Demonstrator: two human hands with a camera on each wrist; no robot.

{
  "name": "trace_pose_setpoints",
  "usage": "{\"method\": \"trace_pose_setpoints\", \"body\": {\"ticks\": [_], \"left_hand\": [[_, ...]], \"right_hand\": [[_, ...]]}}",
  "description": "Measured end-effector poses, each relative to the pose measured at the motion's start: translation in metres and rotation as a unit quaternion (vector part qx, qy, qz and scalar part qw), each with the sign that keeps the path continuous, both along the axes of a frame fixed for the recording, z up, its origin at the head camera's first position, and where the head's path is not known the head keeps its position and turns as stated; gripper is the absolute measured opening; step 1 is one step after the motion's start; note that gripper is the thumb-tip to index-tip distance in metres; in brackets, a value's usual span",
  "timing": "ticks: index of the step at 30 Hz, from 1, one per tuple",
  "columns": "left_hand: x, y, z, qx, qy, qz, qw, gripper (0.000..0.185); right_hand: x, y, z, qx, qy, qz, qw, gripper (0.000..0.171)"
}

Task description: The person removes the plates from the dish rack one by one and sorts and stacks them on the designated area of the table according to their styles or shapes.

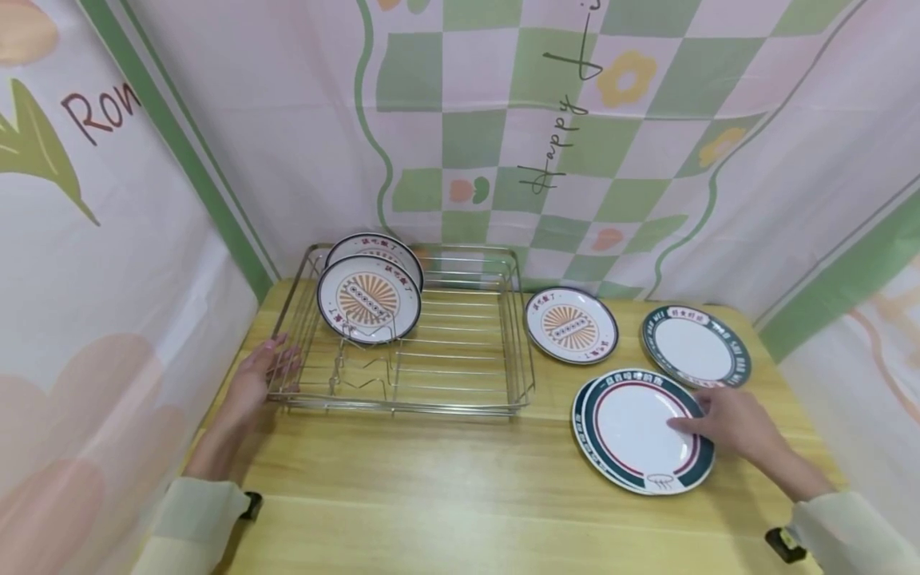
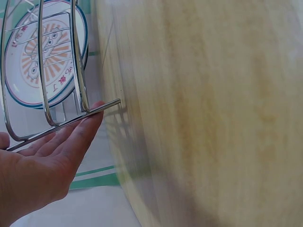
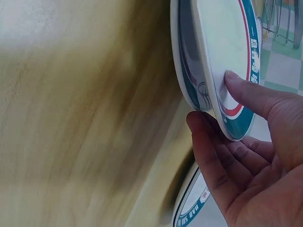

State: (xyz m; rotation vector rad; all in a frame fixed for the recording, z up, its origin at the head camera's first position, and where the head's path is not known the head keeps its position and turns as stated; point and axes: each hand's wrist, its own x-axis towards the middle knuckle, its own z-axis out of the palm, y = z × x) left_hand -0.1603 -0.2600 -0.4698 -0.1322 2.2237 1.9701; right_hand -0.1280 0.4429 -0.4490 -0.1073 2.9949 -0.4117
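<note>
Plates lie and stand on a wooden surface point(image 1: 460, 495) with a flowery cloth hung behind it.

The right hand point(image 1: 729, 423) pinches the edge of the top plate point(image 1: 636, 427) of a small stack near the front right. In the right wrist view the thumb sits on the plate's face and the fingers point(image 3: 213, 156) curl under its rim, so this top plate is tipped up a little off the plate below it point(image 3: 182, 61). Both have a teal rim, and the top one has a red ring too.

The left hand point(image 1: 262, 375) rests flat against the left front corner of the wire dish rack point(image 1: 460, 391). Its fingers are straight and touch the bottom wire point(image 2: 66, 124); they do not wrap around it.

Two plates with an orange sun pattern stand upright in the left back part of the rack, one point(image 1: 369, 299) just in front of the other point(image 1: 377, 243).

Another sun plate point(image 1: 571, 325) lies flat on the surface just to the right of the rack. A teal-rimmed plate with letters on its rim point(image 1: 695, 346) lies flat further right, close behind the stack.

Both arms wear pale sleeves with a dark band at the wrist.
</note>
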Motion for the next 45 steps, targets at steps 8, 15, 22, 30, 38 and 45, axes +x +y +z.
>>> {"method": "trace_pose_setpoints", "body": {"ticks": [8, 15, 22, 30, 38, 45], "left_hand": [[0.0, 0.001, -0.001, 0.006, 0.0, 0.0, 1.0, 0.066], [0.0, 0.001, 0.0, -0.002, 0.013, -0.011, 0.9999, 0.067], [0.0, 0.001, -0.002, 0.0, 0.004, -0.007, 1.0, 0.065], [0.0, -0.001, -0.002, 0.005, 0.014, -0.004, 0.9999, 0.068], [0.001, 0.0, -0.001, 0.002, 0.012, -0.002, 0.9999, 0.069], [0.0, 0.001, 0.0, 0.003, -0.002, 0.006, 1.0, 0.066]], "right_hand": [[0.007, -0.005, -0.011, -0.004, 0.0, -0.013, 1.0, 0.048], [0.005, -0.006, -0.012, 0.01, 0.0, -0.02, 1.0, 0.045], [0.001, -0.008, -0.009, 0.015, -0.019, -0.022, 0.999, 0.05], [0.001, -0.009, -0.01, 0.016, -0.013, -0.024, 1.0, 0.051], [-0.001, -0.004, -0.01, 0.025, -0.039, -0.021, 0.999, 0.061], [-0.004, -0.004, -0.007, 0.036, -0.047, -0.021, 0.998, 0.075]]}}
